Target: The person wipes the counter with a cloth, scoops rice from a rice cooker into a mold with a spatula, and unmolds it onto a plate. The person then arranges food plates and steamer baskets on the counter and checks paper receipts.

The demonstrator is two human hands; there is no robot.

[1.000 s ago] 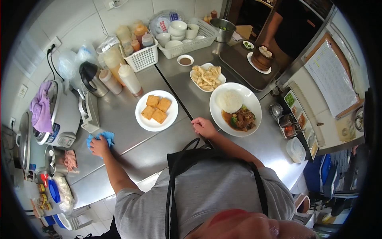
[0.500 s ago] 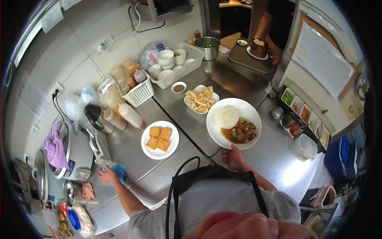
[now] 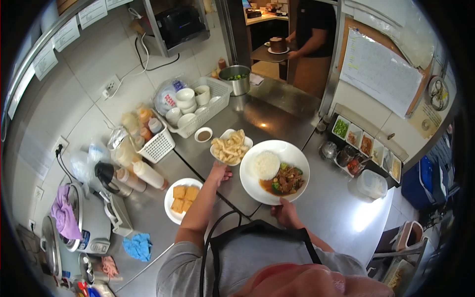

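Note:
My right hand grips the near rim of a large white plate with its fingers. A mound of rice and brown saucy meat with broccoli lie on this plate. At the near edge of a small white bowl is my left hand, thumb and fingers apart; whether it touches the bowl is hard to see. Pale fried strips fill that bowl. Below my left forearm, a white plate carries several golden fried squares, partly covered by the arm.
A small sauce dish sits behind the bowl. Baskets of cups and squeeze bottles line the left wall. Topping containers stand at right, a steel pot at back. Beyond the opening, another person carries a tray.
My left hand has left the blue cloth and moved right to the bowl of fried strips. My right hand stays at the large plate. The other person has moved back with the tray.

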